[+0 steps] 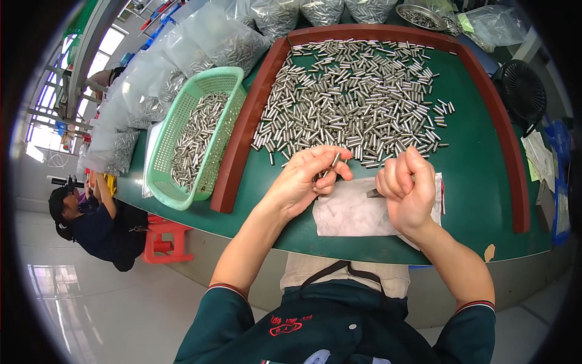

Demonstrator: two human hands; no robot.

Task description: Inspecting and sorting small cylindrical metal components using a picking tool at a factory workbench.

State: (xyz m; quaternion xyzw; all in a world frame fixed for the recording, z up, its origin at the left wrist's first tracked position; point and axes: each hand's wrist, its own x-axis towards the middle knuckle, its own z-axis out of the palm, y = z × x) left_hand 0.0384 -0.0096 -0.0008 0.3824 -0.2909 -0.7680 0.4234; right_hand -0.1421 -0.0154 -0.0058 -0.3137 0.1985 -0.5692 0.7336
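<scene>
Steel pins (351, 103) lie scattered across the green table (473, 224), within a red-brown frame (242, 142). The left hand (315, 173) is curled around a few of them, one upright at its fingertips, near the pile's near edge. The right hand (407, 187), its fingers folded in, grips a grey flat piece (372, 193), mostly hidden, above a stained white cloth (348, 215). Left of the frame, a perforated green basket (170, 136) holds many more pins; clear bags (227, 45) of them line the far left. A round metal bowl (438, 27) of small metal parts sits far right.
</scene>
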